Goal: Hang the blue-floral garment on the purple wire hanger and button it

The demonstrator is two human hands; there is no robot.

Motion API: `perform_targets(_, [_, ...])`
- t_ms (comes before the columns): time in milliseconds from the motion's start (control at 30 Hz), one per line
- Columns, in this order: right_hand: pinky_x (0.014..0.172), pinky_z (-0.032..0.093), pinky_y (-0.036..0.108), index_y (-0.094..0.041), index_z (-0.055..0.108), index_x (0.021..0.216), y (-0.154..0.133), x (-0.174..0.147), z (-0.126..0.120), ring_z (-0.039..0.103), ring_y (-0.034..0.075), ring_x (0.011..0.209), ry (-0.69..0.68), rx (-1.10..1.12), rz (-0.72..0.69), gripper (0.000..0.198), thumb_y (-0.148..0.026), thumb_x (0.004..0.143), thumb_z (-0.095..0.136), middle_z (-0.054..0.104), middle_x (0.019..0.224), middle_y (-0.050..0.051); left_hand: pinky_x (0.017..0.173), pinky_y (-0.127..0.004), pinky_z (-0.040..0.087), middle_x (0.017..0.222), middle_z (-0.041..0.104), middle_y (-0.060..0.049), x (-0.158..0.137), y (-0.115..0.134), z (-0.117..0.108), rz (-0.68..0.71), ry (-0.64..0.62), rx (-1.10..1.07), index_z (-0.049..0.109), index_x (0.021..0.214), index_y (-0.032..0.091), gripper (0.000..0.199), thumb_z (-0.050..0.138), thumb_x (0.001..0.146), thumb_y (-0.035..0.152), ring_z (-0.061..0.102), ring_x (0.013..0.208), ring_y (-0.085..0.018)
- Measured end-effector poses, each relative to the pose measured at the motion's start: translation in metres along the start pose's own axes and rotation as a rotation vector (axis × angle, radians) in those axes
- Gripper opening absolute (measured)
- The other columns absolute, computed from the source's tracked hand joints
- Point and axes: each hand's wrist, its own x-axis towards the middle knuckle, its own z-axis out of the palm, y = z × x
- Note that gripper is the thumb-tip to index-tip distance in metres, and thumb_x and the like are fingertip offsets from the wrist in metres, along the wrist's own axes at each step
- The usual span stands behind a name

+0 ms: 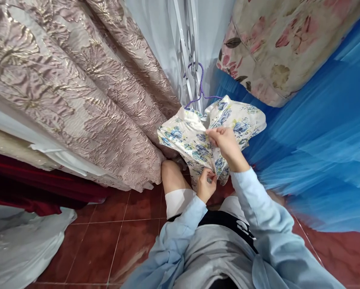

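Note:
In front of me a white blouse point(195, 140) with blue and yellow flowers hangs on a purple hanger point(201, 90), its collar open in a V at the neck. My right hand point(223, 142) pinches the front edge of the blouse just below the collar. Lower down, my left hand point(206, 184) has its fingers closed on the same front edge, close to the hem. Whether buttons lie under my fingertips is hidden. The hanger's hook sits at a white metal rack point(195, 44).
Pink and gold brocade fabric point(86, 80) hangs close on the left, with dark red velvet point(41, 184) and a white garment point(20, 245) below. On the right are a floral cloth point(267, 48) and blue tulle point(318, 148). Red tiles point(107, 241) cover the floor.

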Motion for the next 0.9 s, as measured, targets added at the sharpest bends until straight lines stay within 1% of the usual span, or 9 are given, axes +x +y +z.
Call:
perform_targets(133, [0.044,0.022,0.025,-0.020,0.047,0.052,-0.030,0.043,0.010,0.030,0.006,0.041,0.026,-0.057,-0.097,0.031,-0.017,0.080,0.062,0.041,0.043,-0.005,0.074,-0.032,0.054,0.083,0.069,-0.003,-0.001,-0.002,0.011,-0.014,-0.036,0.014,0.054,0.092,0.022,0.013,0.066,0.085,0.019,0.070,0.078,-0.019])
perform_targets(267, [0.044,0.023,0.023,-0.018,0.055,0.059,-0.039,0.039,0.008,0.030,0.006,0.041,0.030,-0.066,-0.110,0.023,-0.019,0.081,0.062,0.041,0.045,-0.006,0.073,-0.036,0.055,0.082,0.069,-0.004,0.020,0.010,-0.003,0.019,-0.037,-0.083,0.058,0.102,0.024,0.018,0.068,0.088,0.024,0.070,0.075,-0.022])
perform_targets(367, [0.044,0.023,0.023,-0.016,0.061,0.067,-0.039,0.021,0.002,0.033,0.007,0.042,0.031,-0.079,-0.105,0.017,-0.024,0.081,0.064,0.042,0.045,-0.007,0.077,-0.038,0.055,0.082,0.067,-0.004,0.062,0.040,-0.034,0.096,0.089,-0.114,0.053,0.127,0.026,0.032,0.061,0.097,0.035,0.067,0.077,-0.021])
perform_targets(433, [0.045,0.022,0.023,-0.015,0.065,0.071,-0.041,0.011,-0.001,0.033,0.007,0.043,0.061,-0.111,-0.101,0.014,-0.025,0.081,0.065,0.043,0.045,-0.006,0.073,-0.035,0.054,0.080,0.064,-0.002,0.098,0.068,-0.056,0.207,0.174,-0.074,0.046,0.142,0.025,0.042,0.051,0.103,0.040,0.064,0.071,-0.018])
perform_targets(500, [0.045,0.021,0.023,-0.015,0.066,0.075,-0.042,0.006,-0.002,0.032,0.007,0.044,0.084,-0.145,-0.107,0.013,-0.026,0.081,0.066,0.043,0.046,-0.007,0.072,-0.031,0.052,0.079,0.064,-0.001,0.135,0.096,-0.074,0.339,0.131,0.002,0.044,0.146,0.024,0.044,0.046,0.105,0.042,0.062,0.070,-0.016])
perform_targets(600, [0.046,0.020,0.023,-0.015,0.064,0.076,-0.039,0.008,-0.001,0.030,0.007,0.045,0.077,-0.167,-0.142,0.016,-0.029,0.083,0.067,0.043,0.048,-0.007,0.067,-0.027,0.048,0.078,0.064,-0.001,0.175,0.126,-0.090,0.488,-0.027,0.194,0.061,0.126,0.022,0.034,0.047,0.105,0.045,0.057,0.064,-0.013])
perform_targets(667, [0.046,0.019,0.024,-0.017,0.062,0.075,-0.032,0.013,-0.001,0.029,0.007,0.045,0.059,-0.157,-0.155,0.020,-0.033,0.084,0.068,0.042,0.048,-0.007,0.065,-0.026,0.047,0.075,0.064,0.000,0.187,0.134,-0.093,0.545,-0.067,0.292,0.066,0.106,0.020,0.031,0.048,0.105,0.046,0.057,0.062,-0.012])
perform_targets(733, [0.046,0.018,0.024,-0.019,0.057,0.070,-0.021,0.019,0.001,0.027,0.007,0.044,0.036,-0.133,-0.137,0.024,-0.035,0.084,0.069,0.039,0.046,-0.008,0.068,-0.026,0.047,0.075,0.064,-0.001,0.190,0.134,-0.093,0.583,-0.039,0.343,0.065,0.096,0.019,0.033,0.047,0.106,0.045,0.061,0.066,-0.013])
perform_targets(900, [0.046,0.015,0.024,-0.021,0.049,0.066,0.000,0.023,0.004,0.022,0.006,0.044,0.007,-0.077,-0.096,0.028,-0.033,0.083,0.069,0.032,0.044,-0.010,0.072,-0.027,0.050,0.079,0.066,-0.002,0.184,0.126,-0.091,0.624,0.063,0.333,0.063,0.094,0.019,0.031,0.046,0.106,0.042,0.066,0.074,-0.015])
